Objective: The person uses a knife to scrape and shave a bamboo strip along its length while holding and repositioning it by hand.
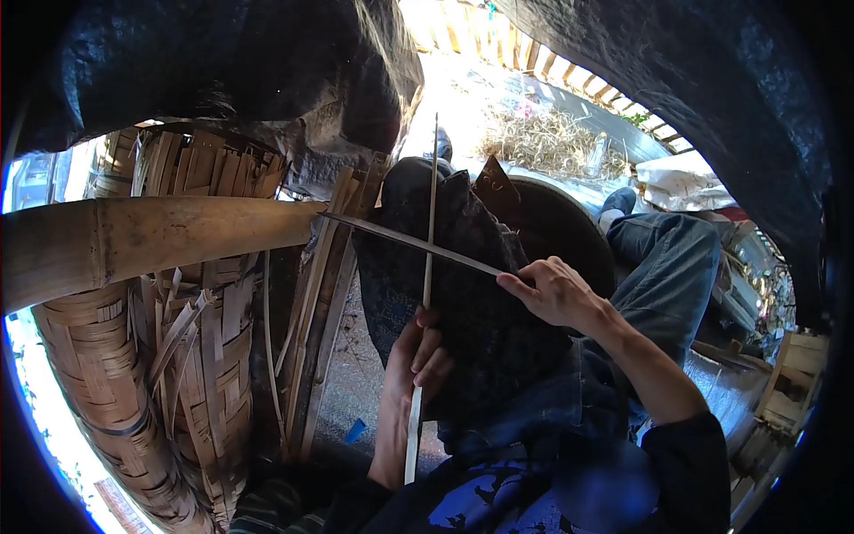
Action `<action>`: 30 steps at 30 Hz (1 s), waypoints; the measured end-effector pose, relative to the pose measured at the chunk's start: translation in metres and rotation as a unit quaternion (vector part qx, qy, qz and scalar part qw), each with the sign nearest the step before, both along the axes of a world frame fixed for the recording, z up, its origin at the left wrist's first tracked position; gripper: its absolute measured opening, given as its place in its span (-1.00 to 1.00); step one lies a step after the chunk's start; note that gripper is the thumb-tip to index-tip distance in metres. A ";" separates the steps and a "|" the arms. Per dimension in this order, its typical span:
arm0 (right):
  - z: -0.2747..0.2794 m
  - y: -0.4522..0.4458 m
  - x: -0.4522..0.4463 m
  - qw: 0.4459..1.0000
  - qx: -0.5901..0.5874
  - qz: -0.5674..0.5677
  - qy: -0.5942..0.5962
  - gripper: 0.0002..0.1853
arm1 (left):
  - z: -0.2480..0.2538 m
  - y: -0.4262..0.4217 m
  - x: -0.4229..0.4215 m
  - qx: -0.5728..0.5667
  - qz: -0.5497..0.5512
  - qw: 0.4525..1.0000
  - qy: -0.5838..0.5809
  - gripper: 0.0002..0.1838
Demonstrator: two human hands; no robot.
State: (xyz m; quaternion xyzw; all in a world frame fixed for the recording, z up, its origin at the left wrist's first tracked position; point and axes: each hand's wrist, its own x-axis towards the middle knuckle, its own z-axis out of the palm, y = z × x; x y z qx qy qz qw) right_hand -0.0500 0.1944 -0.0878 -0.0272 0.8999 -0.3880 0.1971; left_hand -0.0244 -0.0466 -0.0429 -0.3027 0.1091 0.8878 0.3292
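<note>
My left hand (416, 356) is closed around a long, thin pale strip (414, 427), which stands nearly upright in view over a dark cloth (382, 258) across my lap. In my right hand (556, 292) is a knife (400, 238) with a long narrow blade; the handle is hidden in the fingers. The blade points up and to the left and crosses the strip above my left hand. From this view I cannot tell whether the edge cuts into the strip.
A thick bamboo pole (178, 236) reaches in from the left, above a tall woven basket (98, 365) with split strips. Dark sheeting (213, 62) hangs overhead. Shavings (543, 142) lie on the ground ahead. A wooden crate (790, 378) stands at the right.
</note>
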 end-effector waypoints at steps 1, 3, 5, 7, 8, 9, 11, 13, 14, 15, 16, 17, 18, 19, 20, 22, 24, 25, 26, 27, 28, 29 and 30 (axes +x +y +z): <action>-0.005 -0.002 0.003 0.998 0.006 -0.009 0.065 -0.27 | 0.001 0.000 0.002 -0.002 0.004 1.000 -0.002 -0.73; 0.001 -0.004 0.001 0.999 0.016 0.000 0.033 -0.28 | 0.000 0.001 0.006 -0.005 0.014 1.000 -0.003 -0.73; 0.012 -0.008 -0.002 0.998 0.059 0.012 -0.036 -0.28 | -0.001 0.002 0.010 -0.007 0.023 1.000 -0.004 -0.73; 0.012 -0.014 0.002 0.998 0.066 0.003 -0.005 -0.28 | -0.002 0.002 0.014 0.005 0.043 0.999 0.013 -0.72; 0.012 -0.015 0.003 0.997 0.073 -0.002 0.026 -0.27 | -0.002 0.003 0.015 0.007 0.042 0.999 0.014 -0.72; 0.011 -0.017 0.004 0.997 0.075 -0.003 0.027 -0.27 | -0.003 0.003 0.016 0.010 0.055 0.998 0.007 -0.71; 0.008 -0.021 0.008 0.991 0.086 -0.018 0.105 -0.27 | 0.000 0.005 0.021 0.013 0.066 0.998 -0.003 -0.71; 0.005 -0.027 -0.001 0.990 0.096 -0.039 0.096 -0.27 | 0.007 0.007 0.027 -0.016 0.048 0.999 -0.016 -0.72; 0.001 -0.029 -0.007 0.989 0.105 -0.063 0.087 -0.26 | 0.007 0.006 0.032 -0.017 0.046 0.999 -0.015 -0.72; -0.012 -0.029 -0.013 0.989 0.105 -0.067 0.086 -0.26 | 0.007 0.004 0.040 0.018 0.055 0.998 -0.010 -0.72; -0.029 -0.027 -0.024 0.989 0.094 -0.087 0.069 -0.24 | 0.006 0.004 0.045 0.057 0.064 0.996 -0.002 -0.72; -0.036 -0.023 -0.036 0.989 0.085 -0.105 0.055 -0.21 | 0.006 0.003 0.048 0.062 0.064 0.996 0.003 -0.72; -0.022 -0.023 -0.049 0.990 0.090 -0.108 -0.028 -0.18 | 0.006 0.001 0.048 0.056 0.065 0.996 0.003 -0.72; -0.022 -0.022 -0.058 0.989 0.096 -0.107 -0.020 -0.18 | 0.006 0.001 0.048 0.050 0.067 0.997 0.002 -0.71; -0.027 -0.021 -0.065 0.990 0.088 -0.112 -0.020 -0.22 | 0.004 0.000 0.048 0.039 0.069 0.997 -0.003 -0.72; -0.046 -0.014 -0.080 0.991 0.061 -0.120 -0.006 -0.19 | 0.011 0.001 0.040 -0.028 0.029 0.999 0.006 -0.72; -0.041 -0.001 -0.087 0.992 0.040 -0.119 -0.022 -0.18 | 0.024 0.001 0.030 -0.206 -0.079 0.974 0.051 -0.71; -0.037 0.004 -0.089 0.992 0.016 -0.120 -0.045 -0.18 | 0.027 0.001 0.022 -0.206 -0.066 0.975 0.050 -0.71; -0.027 0.010 -0.082 0.991 0.018 -0.117 -0.068 -0.22 | 0.028 0.001 0.013 -0.297 -0.140 0.940 0.096 -0.70; -0.018 0.016 -0.072 0.992 0.020 -0.107 -0.067 -0.22 | 0.029 0.002 0.004 -0.382 -0.214 0.888 0.140 -0.68; -0.010 0.022 -0.061 0.994 0.035 -0.089 -0.043 -0.24 | 0.026 0.006 -0.004 -0.381 -0.206 0.891 0.138 -0.68; -0.001 0.025 -0.050 0.996 0.050 -0.073 -0.020 -0.26 | 0.022 0.010 -0.012 -0.432 -0.239 0.856 0.153 -0.67; 0.007 0.025 -0.040 0.996 0.051 -0.070 -0.019 -0.26 | 0.019 0.014 -0.020 -0.480 -0.274 0.817 0.166 -0.67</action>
